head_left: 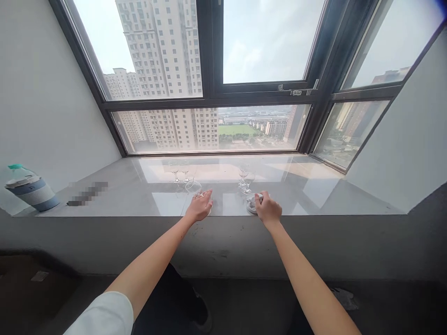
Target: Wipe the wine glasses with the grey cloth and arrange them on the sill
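Both forearms reach to the sill (pixel 314 195). Left hand (pixel 199 207) lies curled over a tipped wine glass (pixel 193 187); right hand (pixel 268 209) closes on a crumpled cloth (pixel 251 203), just before two upright glasses (pixel 246 179).

1. Single head-worn view, looking forward and slightly down across the counter (pixel 115 195) toward the window (pixel 209 93).
2. Arms' reach from the counter edge; both forearms enter from below.

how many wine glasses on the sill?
5, as far as I can tell. Two upright at back left, one on its side under the left hand, two upright above the right hand. Clear glass, so more could go unseen.
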Demonstrator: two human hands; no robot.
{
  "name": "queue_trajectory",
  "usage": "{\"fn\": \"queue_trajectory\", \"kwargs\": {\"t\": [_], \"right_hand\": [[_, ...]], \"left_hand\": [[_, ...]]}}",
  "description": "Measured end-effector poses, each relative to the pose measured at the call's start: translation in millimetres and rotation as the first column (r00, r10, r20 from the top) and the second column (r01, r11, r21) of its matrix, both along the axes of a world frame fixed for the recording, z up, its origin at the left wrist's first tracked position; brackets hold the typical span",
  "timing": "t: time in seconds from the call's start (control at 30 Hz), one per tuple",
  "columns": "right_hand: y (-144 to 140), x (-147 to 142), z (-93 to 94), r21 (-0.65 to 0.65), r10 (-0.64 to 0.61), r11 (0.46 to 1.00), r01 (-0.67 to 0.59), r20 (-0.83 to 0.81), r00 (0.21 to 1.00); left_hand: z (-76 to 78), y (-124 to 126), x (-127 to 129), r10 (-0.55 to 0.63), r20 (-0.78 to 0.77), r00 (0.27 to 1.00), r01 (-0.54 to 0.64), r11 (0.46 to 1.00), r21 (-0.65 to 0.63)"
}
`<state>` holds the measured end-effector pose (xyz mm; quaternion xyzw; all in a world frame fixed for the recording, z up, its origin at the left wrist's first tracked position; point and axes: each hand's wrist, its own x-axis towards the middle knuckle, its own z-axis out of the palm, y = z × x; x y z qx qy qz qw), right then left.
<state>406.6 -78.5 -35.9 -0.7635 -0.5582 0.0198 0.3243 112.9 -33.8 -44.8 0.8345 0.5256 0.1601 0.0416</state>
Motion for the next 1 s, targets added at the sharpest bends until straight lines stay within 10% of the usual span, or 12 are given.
{"fn": "queue_trajectory", "kwargs": {"t": [0.23,0.57,1.0], "right_hand": [[13.9,83.0,0.5,-0.027,-0.247,0.969,0.247,-0.006,0.969],[19.1,91.8,-8.5,0.055,-0.31,0.946,0.318,-0.127,0.942],[20.7,94.5,-11.6,0.076,-0.337,0.935,0.346,-0.112,0.935]], "left_hand": [[5.2,-0.1,1.4,-0.027,-0.106,0.994,0.029,0.999,0.016],[6.5,22.1,4.2,-0.042,-0.333,0.942,0.038,0.999,-0.02],[4.5,136.3,99.6,0.098,-0.33,0.939,-0.145,0.982,-0.123]]}}
